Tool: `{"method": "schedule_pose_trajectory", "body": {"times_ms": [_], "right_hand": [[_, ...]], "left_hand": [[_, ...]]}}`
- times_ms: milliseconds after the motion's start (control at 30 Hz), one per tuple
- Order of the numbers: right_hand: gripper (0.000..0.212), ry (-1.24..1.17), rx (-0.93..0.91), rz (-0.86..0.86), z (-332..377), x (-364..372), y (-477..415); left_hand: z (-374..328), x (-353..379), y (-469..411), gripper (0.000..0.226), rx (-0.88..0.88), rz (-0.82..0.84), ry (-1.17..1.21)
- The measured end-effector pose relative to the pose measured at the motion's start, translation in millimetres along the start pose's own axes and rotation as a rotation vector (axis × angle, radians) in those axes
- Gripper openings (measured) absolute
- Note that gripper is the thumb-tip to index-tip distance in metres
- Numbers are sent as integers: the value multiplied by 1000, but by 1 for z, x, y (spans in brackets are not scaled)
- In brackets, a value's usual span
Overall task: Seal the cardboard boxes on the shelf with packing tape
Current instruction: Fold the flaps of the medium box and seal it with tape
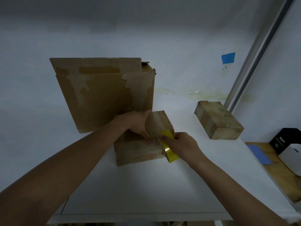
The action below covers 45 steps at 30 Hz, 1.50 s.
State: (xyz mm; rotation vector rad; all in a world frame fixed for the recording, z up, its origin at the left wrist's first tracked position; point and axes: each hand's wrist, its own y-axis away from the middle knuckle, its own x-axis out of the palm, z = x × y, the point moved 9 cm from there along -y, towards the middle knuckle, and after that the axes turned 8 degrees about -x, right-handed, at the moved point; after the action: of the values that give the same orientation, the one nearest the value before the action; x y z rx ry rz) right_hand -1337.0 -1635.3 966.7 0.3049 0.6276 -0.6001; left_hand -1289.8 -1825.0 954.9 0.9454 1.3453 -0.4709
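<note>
On the white shelf [146, 193], dead centre: small box [135, 152], the reference for everything below.

- Left hand [138, 124] lies flat on the box top. Fingers look roughly straight, tips pressing down near the front edge. It grips nothing.
- Right hand [180, 144] is at the box's front right corner, fingers curled round a yellow tape roll [169, 150]. The roll touches that corner.
- Box top looks glossy, with a tape strip running back from the roll. Can't tell where the strip ends.
- Big box [104, 95] stands upright directly behind and left of the small box, touching or nearly so. Its face is scuffed with torn tape patches.
- Second small box [218, 119] is well off to the right, lying flat and already taped.
- Blue tape patch [228, 57] is on the wall, above and right of the small box.
- Far right, below shelf level: wooden table [276, 170] with a blue sheet [259, 154] and a black-and-white object [286, 141].
</note>
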Motion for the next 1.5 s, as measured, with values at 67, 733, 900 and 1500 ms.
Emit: {"method": "schedule_pose_trajectory", "body": {"times_ms": [67, 733, 900, 1500], "right_hand": [[46, -23, 23, -36, -1, -3, 2], [46, -190, 106, 76, -25, 24, 29], [41, -253, 120, 151, -38, 44, 24], [41, -72, 125, 215, -44, 34, 14]], "left_hand": [[0, -1, 1, 144, -1, 2, -7], [0, 2, 1, 141, -7, 36, -18], [1, 3, 1, 144, -6, 42, 10], [1, -4, 2, 140, 21, -19, -48]]}}
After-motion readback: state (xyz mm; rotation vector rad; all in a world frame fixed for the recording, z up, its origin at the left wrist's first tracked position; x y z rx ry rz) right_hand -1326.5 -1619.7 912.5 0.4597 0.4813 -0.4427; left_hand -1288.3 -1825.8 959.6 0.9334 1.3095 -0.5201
